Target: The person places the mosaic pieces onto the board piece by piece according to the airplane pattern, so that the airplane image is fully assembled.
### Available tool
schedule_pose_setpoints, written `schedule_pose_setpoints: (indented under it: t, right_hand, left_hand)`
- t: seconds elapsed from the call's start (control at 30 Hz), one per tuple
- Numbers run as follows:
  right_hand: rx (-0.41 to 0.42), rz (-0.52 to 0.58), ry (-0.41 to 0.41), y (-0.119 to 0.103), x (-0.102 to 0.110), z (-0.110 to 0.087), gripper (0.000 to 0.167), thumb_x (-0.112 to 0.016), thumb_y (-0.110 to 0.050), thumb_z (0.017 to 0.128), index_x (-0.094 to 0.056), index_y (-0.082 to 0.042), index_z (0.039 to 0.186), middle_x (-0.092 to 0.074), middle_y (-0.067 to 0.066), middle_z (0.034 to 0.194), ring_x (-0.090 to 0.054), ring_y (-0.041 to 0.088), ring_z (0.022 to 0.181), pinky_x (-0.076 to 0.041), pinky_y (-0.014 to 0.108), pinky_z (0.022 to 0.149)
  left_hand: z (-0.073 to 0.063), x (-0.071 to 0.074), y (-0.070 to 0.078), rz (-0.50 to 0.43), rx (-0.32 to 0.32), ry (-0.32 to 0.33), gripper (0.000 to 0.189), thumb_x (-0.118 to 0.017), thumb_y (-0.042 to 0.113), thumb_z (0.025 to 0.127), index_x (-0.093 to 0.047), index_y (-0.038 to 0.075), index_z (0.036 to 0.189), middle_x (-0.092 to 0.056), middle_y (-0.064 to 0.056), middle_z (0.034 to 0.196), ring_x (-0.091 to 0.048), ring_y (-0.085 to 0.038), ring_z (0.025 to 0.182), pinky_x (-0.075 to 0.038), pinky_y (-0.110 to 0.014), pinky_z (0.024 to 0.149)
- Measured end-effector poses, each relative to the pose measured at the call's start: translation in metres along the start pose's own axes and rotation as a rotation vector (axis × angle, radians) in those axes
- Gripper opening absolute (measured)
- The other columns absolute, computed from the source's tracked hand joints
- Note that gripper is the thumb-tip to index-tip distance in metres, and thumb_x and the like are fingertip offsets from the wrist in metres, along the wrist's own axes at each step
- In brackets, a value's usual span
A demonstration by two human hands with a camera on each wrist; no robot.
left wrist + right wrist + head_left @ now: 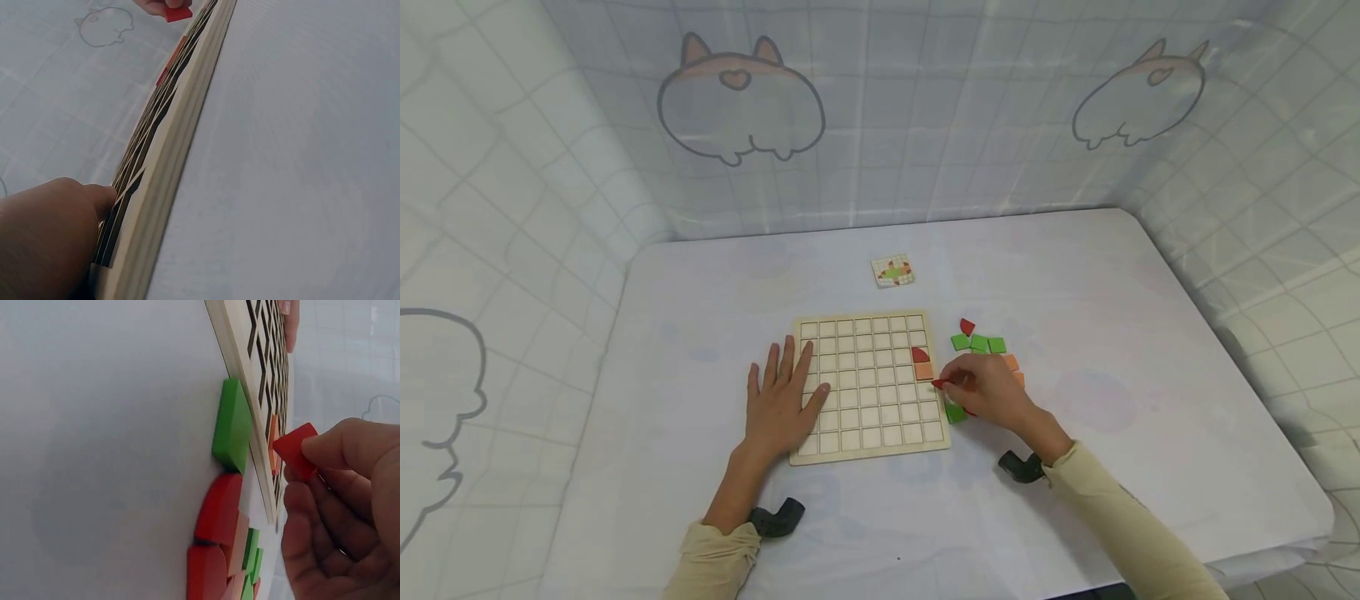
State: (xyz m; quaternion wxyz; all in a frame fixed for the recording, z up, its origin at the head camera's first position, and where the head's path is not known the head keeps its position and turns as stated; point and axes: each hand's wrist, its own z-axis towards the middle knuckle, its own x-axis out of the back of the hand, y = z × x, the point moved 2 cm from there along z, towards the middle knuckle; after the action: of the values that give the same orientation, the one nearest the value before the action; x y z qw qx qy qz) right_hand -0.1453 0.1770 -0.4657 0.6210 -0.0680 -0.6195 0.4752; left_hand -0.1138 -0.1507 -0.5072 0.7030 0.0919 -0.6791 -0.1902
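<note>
A square wooden grid board (868,417) lies on the table. My left hand (781,408) rests on its left side, fingers spread. In the board's right column sit a red quarter-round piece (921,355) and, just below it, an orange square (923,371). My right hand (988,389) pinches a small red piece (296,450) between thumb and fingers, close over the board's right edge. The left wrist view also catches this red piece (178,14) beyond the board. Beside the board's right edge lies a green piece (232,428), with a rounded red piece (220,509) close by.
Several loose green pieces (979,343), orange pieces (1011,363) and a red piece (967,327) lie right of the board, some hidden under my right hand. A small pattern card (893,271) lies behind the board. Patterned curtains (925,117) surround the table.
</note>
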Motion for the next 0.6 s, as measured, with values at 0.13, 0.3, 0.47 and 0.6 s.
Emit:
schedule_pose_setpoints:
  t: [0.13,0.3,0.47,0.6]
  right_hand:
    - [0.052,0.026,0.025,-0.0008,-0.0023,0.0007,0.027,-0.068,0.006,0.080,-0.073,-0.005,0.105,-0.064,-0.003,0.083,-0.057,0.009,0.071,-0.051,0.026,0.061]
    - [0.083,0.016,0.041,-0.0023,-0.0042,0.0019,0.032,-0.065,0.008,0.082,-0.072,-0.005,0.110,-0.061,-0.002,0.085,-0.055,0.010,0.073,-0.050,0.026,0.061]
    - [-0.054,0.071,-0.002,-0.0065,-0.0065,0.0033,0.018,-0.078,-0.004,0.082,-0.075,-0.009,0.099,-0.071,-0.006,0.088,-0.063,0.007,0.072,-0.054,0.027,0.065]
    - [-0.158,0.078,-0.072,-0.0093,-0.0087,0.0047,0.018,-0.082,-0.011,0.081,-0.076,-0.011,0.099,-0.070,-0.008,0.081,-0.063,0.006,0.069,-0.054,0.027,0.065]
  left_hand:
    - [-0.0001,0.0001,-0.0002,-0.003,-0.003,0.004,0.074,-0.042,0.052,0.100,-0.017,0.014,0.158,-0.003,-0.015,0.163,0.004,-0.033,0.149,0.007,-0.059,0.112]
    - [0.0000,0.0014,0.0010,0.001,0.002,0.000,0.074,-0.043,0.051,0.100,-0.018,0.013,0.158,-0.004,-0.015,0.163,0.003,-0.034,0.149,0.006,-0.059,0.112]
    - [-0.0002,0.0034,0.0026,0.000,0.005,-0.008,0.074,-0.042,0.050,0.100,-0.018,0.012,0.158,-0.003,-0.015,0.163,0.003,-0.034,0.149,0.007,-0.059,0.112]
    - [-0.0011,0.0049,0.0029,-0.004,-0.009,0.000,0.073,-0.043,0.050,0.100,-0.018,0.012,0.158,-0.004,-0.016,0.163,0.002,-0.035,0.148,0.006,-0.059,0.112]
